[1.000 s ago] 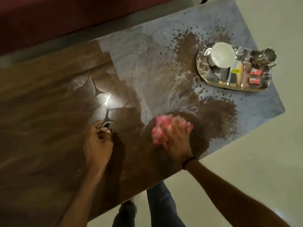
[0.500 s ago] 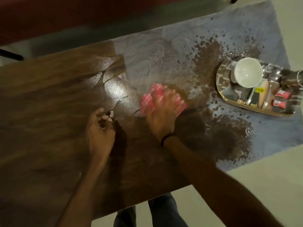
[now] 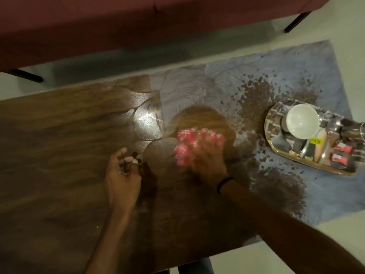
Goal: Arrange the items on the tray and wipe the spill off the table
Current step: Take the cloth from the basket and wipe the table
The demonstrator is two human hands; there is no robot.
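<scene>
My right hand [image 3: 207, 157] presses a pink and white cloth [image 3: 185, 145] flat on the wooden table [image 3: 59, 155], near its middle; the hand is blurred. A wet spill [image 3: 256, 99] spreads over the table's right part, with more of it near the front right edge. My left hand [image 3: 122, 175] rests on the table left of the cloth, fingers curled on what looks like a small dark thing. At the far right stands a metal tray [image 3: 276, 143] holding a white bowl [image 3: 302, 120], a steel cup [image 3: 353, 129], red sachets [image 3: 343, 149] and other small items.
A dark red sofa [image 3: 138, 22] runs along the far side of the table, its black legs on the pale floor. The person's legs show under the table's near edge. A bright lamp reflection lies on the wood left of the cloth.
My right hand has pushed the cloth away from the near edge toward the table's middle and then a little farther. The left hand has stayed put. The view has shifted.
</scene>
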